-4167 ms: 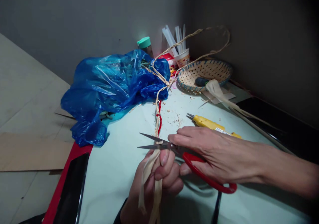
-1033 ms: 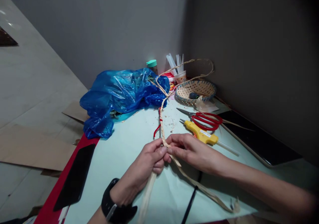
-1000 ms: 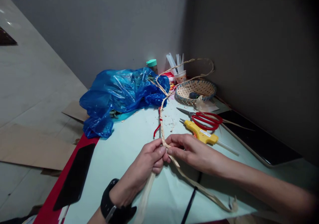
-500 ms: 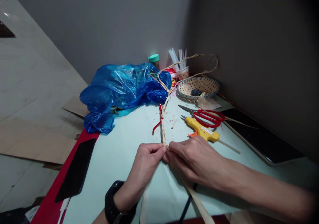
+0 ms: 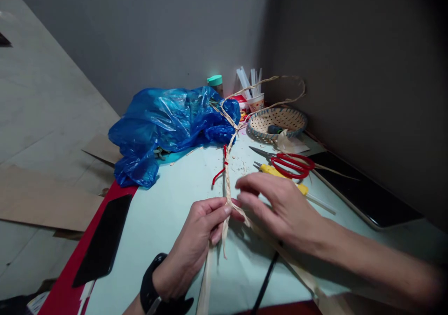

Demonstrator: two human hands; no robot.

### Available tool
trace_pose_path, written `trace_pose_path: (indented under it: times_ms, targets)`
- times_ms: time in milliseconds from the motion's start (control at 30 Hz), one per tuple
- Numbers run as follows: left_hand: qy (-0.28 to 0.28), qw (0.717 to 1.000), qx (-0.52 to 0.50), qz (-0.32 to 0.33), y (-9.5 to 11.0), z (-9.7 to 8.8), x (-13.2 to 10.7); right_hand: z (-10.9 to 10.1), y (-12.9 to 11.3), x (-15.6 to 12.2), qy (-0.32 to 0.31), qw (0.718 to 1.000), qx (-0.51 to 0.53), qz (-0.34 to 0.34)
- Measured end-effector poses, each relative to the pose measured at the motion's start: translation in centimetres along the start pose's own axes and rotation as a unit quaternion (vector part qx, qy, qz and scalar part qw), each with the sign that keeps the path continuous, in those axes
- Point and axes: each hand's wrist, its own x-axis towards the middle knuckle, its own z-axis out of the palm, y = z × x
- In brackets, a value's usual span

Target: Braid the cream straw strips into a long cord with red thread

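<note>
A pale braided straw cord (image 5: 228, 177) runs from the blue bag toward me across the light table (image 5: 168, 221). My left hand (image 5: 198, 240), with a black watch on the wrist, pinches the braid's near end, and loose flat strands hang below its fingers. My right hand (image 5: 276, 205) hovers just right of the braid with its fingers spread and curved; its fingertips are beside a loose strand (image 5: 245, 219) that trails to the lower right. A red tie (image 5: 220, 170) sticks out from the braid further up.
Red-handled scissors (image 5: 289, 162) and a yellow glue gun (image 5: 280, 175) lie right of the braid. A woven basket (image 5: 278, 121), a cup of glue sticks (image 5: 255, 101) and a crumpled blue plastic bag (image 5: 168, 126) sit at the back. A black cable (image 5: 266, 282) runs near the front edge.
Earlier my right hand cut the straw with the scissors, then laid them down. In the last half second it let go of the braid and lifted with fingers spread; my left hand keeps its pinch.
</note>
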Motion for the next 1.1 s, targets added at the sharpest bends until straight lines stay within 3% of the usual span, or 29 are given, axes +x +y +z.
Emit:
trace_pose_path:
  times_ms: [33, 100, 167, 233, 333, 500, 600, 667, 733, 800, 900, 1100]
  targets:
    - [-0.001, 1.0, 0.004, -0.001, 0.1, 0.0, 0.0, -0.1, 0.2, 0.2, -0.003, 0.998, 0.035, 0.044]
    - [-0.003, 1.0, 0.011, 0.007, 0.2, 0.0, 0.0, 0.2, 0.6, 0.5, -0.078, 0.982, 0.139, 0.097]
    - [-0.01, 1.0, 0.011, 0.022, 0.1, 0.0, -0.1, 1.0, 1.0, 0.6, -0.156, 0.946, 0.259, 0.119]
    - [-0.022, 0.999, 0.014, 0.027, -0.1, 0.0, -0.1, 1.9, 1.2, 0.5, -0.173, 0.923, 0.314, 0.141]
    - [-0.04, 0.998, 0.027, 0.029, -0.2, 0.0, -0.4, 2.4, 1.3, 0.4, -0.166, 0.932, 0.29, 0.14]
    - [-0.061, 0.997, 0.027, 0.032, 0.1, 0.2, -0.6, 1.6, 1.5, 0.6, -0.219, 0.931, 0.278, 0.089]
    - [-0.036, 0.998, 0.047, 0.022, 0.2, -0.1, -0.7, 1.3, 1.6, 0.7, -0.225, 0.939, 0.25, 0.077]
    - [-0.011, 0.993, 0.114, 0.025, 0.2, -0.3, -0.8, 1.3, 1.5, 0.6, -0.207, 0.951, 0.218, 0.073]
    - [0.025, 0.971, 0.232, 0.044, 0.2, -0.1, -1.0, 1.5, 1.3, 0.6, -0.187, 0.961, 0.189, 0.078]
    - [0.058, 0.929, 0.357, 0.076, 0.1, 0.2, -1.2, 1.7, 1.1, 0.5, -0.169, 0.968, 0.165, 0.09]
    - [0.08, 0.875, 0.462, 0.116, -0.1, 0.7, -1.3, 2.0, 0.7, 0.4, -0.145, 0.975, 0.128, 0.109]
    - [0.091, 0.857, 0.494, 0.114, 1.0, 0.4, -2.0, 2.3, 0.1, 0.3, -0.104, 0.984, 0.071, 0.129]
